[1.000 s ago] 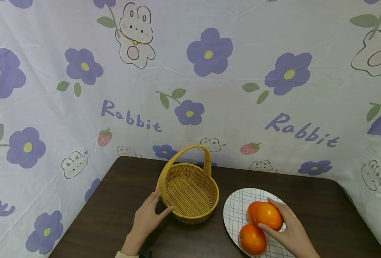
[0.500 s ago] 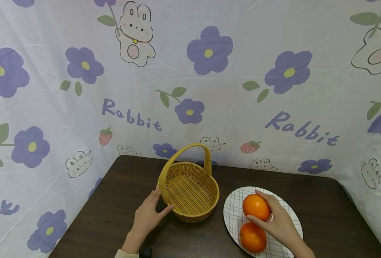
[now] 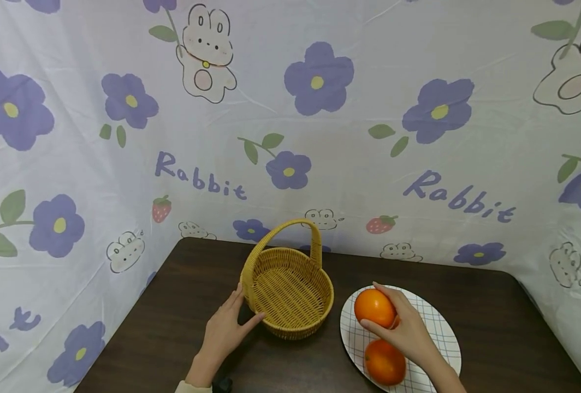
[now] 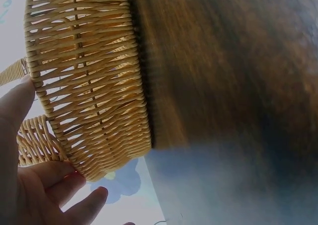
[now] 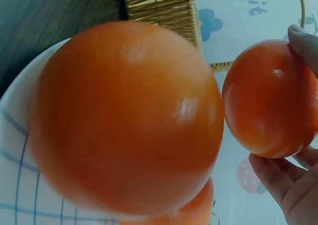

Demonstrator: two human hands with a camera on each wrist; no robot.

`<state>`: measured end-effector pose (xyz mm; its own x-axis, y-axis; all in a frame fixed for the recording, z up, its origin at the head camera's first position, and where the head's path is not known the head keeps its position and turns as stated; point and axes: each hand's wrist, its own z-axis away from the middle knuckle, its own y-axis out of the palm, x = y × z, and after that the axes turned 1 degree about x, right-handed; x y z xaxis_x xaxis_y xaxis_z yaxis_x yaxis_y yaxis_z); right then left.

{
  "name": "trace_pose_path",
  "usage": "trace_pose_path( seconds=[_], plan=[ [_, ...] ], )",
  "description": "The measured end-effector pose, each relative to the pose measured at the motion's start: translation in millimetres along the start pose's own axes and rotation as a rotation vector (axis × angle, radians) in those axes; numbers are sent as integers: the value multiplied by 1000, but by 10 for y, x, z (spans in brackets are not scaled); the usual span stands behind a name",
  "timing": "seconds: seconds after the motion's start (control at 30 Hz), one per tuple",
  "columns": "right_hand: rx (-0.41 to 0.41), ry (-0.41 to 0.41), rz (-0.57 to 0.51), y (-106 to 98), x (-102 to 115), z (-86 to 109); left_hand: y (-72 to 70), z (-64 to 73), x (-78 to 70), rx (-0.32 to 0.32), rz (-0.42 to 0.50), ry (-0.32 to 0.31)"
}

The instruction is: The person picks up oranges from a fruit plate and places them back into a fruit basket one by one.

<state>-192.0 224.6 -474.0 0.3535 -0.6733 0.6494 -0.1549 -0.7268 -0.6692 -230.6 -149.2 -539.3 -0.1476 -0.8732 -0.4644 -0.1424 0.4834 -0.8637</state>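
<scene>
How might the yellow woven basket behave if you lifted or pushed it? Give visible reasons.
The basket is probably light for its size: gaps show between its strands. Likely fairly stiff, since its handle stands up in an arch. Pushed, it would probably slide rather than roll, as its flat-looking base sits on the table.

The left hand (image 3: 223, 330) is holding its thumb (image 3: 253, 323) well apart from its nearly straight fingers (image 3: 232, 300). The right hand (image 3: 408, 332) is gripping between thumb and curved fingers, its forearm (image 3: 445, 374) slanting inward from the right.
</scene>
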Motion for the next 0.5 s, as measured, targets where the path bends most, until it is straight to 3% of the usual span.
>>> trace_pose_path(
  seconds=[0.5],
  plan=[
    [26,-8,-25,133,109,-165,31,-9,7,3,14,-9]
  ],
)
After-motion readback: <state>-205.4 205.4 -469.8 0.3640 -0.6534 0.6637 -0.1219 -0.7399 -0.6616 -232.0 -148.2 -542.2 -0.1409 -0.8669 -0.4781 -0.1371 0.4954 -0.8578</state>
